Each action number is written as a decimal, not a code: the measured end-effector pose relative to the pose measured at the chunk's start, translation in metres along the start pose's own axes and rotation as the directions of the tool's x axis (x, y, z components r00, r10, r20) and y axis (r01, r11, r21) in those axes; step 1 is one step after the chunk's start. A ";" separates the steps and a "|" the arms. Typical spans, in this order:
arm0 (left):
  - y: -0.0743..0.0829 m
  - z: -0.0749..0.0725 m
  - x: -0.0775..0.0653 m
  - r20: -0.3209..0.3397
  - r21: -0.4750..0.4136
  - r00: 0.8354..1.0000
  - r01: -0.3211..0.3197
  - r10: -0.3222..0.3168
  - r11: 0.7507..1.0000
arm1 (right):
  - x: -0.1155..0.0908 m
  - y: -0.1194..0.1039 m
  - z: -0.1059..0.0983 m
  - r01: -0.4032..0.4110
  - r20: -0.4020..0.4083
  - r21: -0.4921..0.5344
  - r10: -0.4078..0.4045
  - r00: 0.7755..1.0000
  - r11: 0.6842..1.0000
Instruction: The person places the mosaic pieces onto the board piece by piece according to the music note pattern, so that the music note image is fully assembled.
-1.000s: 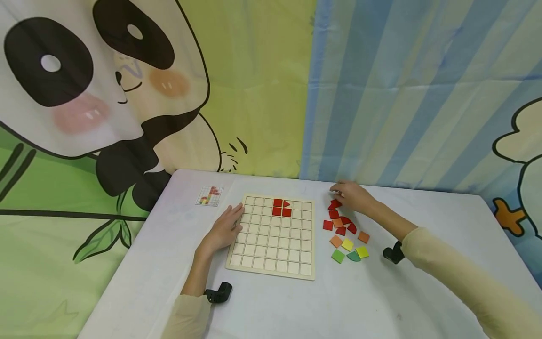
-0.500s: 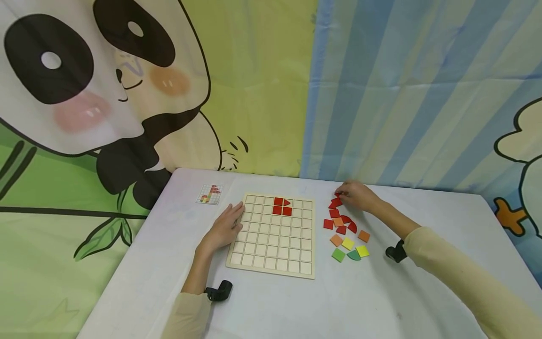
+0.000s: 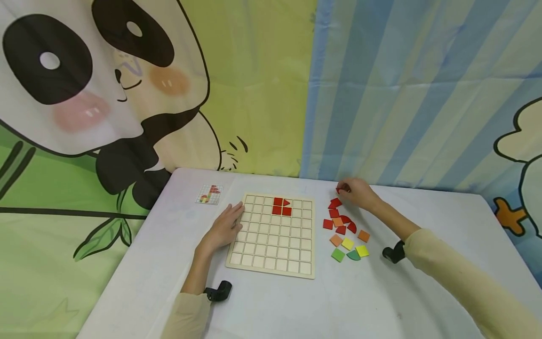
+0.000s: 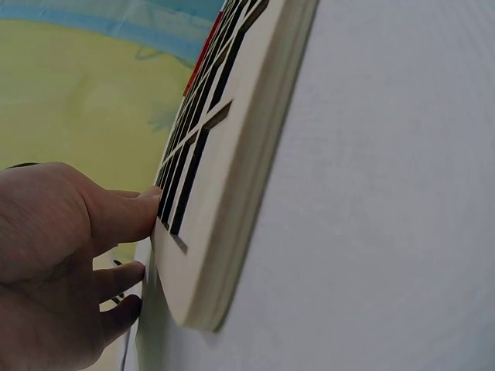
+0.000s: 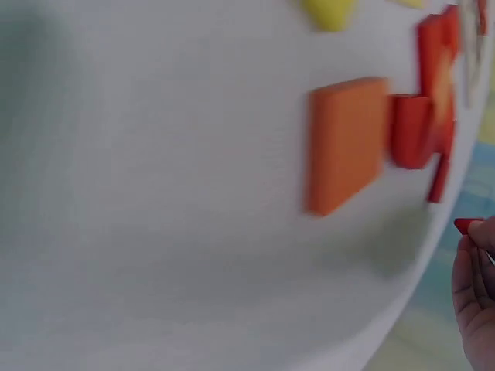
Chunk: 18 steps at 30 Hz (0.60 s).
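Note:
My left hand (image 3: 224, 229) lies along the left edge of a wooden grid board (image 3: 271, 240), thumb and fingers touching its side. In the left wrist view, the thumb (image 4: 128, 216) meets the board's rim. Three red squares and a red triangle (image 3: 286, 203) sit in the board's upper cells. At the table's far side, my right hand (image 3: 356, 193) pinches a small red tile (image 5: 465, 225) between thumb and fingers. Its full shape is partly covered by the fingertips. Just in front of this hand lie loose red tiles (image 3: 334, 213), some overlapping.
Orange tiles (image 3: 363, 236), yellow tiles (image 3: 362, 251), a green square (image 3: 338, 255) and a dark green quarter-round (image 3: 353, 255) lie right of the board. A small pattern card (image 3: 209, 194) lies to its left. Behind the table hangs a printed curtain (image 3: 271, 89).
My right hand has reached a red tile at the far end of the pile, pinched it and lifted it slightly away. The left hand has stayed in place on the board.

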<state>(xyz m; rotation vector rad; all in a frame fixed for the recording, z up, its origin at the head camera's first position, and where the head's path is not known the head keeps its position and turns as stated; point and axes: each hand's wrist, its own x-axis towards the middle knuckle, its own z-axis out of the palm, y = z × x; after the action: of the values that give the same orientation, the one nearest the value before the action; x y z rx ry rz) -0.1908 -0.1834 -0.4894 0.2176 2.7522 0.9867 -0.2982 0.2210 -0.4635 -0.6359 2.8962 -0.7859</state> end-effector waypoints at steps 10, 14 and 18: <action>-0.001 0.001 0.001 0.005 -0.011 1.000 0.013 -0.013 1.000 | -0.014 -0.052 0.020 0.092 0.088 0.258 -0.118 0.989 0.962; -0.002 0.001 0.001 0.010 -0.010 1.000 0.008 -0.007 1.000 | -0.015 -0.071 0.040 0.067 0.129 0.300 -0.110 0.985 0.952; -0.001 0.001 0.001 0.011 -0.005 1.000 0.006 -0.006 1.000 | -0.009 -0.081 0.057 0.035 0.102 0.287 -0.066 0.993 0.957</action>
<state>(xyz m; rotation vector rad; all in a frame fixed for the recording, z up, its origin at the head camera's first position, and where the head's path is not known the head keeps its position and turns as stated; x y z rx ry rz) -0.1919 -0.1840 -0.4909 0.2138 2.7382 0.9876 -0.2499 0.1351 -0.4728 -0.6975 2.6061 -1.1095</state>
